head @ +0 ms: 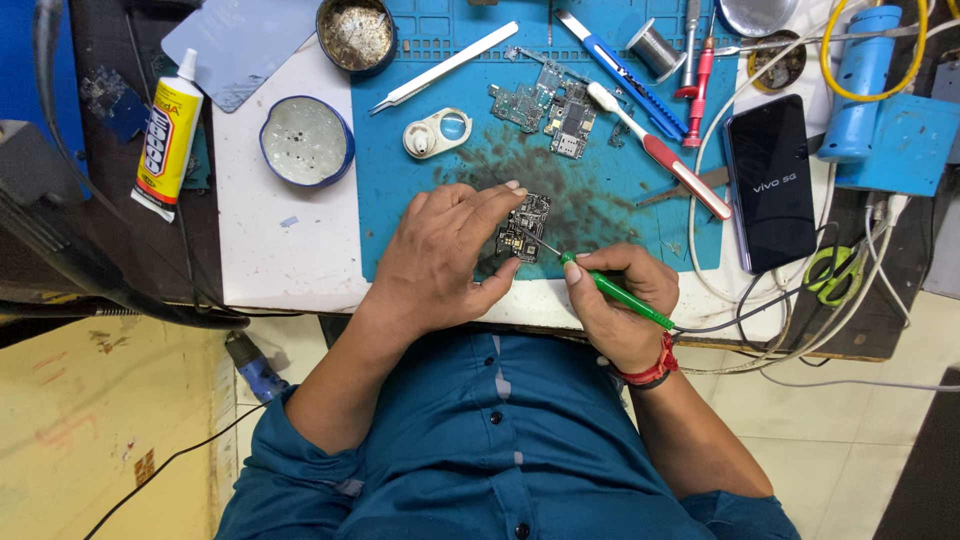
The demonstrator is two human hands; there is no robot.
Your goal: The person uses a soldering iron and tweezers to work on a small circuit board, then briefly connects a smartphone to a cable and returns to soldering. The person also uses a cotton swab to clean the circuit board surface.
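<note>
My left hand [445,255] rests on the blue work mat [620,190] and pins down a small dark circuit board [528,222] with its fingertips. My right hand [618,305] grips a thin green-handled soldering iron [612,290] like a pen. Its metal tip touches the board's lower right edge. A grey cable runs from the iron's rear end to the right. Part of the board is hidden under my left fingers.
Farther back on the mat lie more circuit boards [545,105], white tweezers [445,67], a toothbrush [660,150], a blue utility knife [620,70] and a solder spool [655,48]. A black phone [768,185] lies right, a glue tube [168,140] and round tins [306,140] left.
</note>
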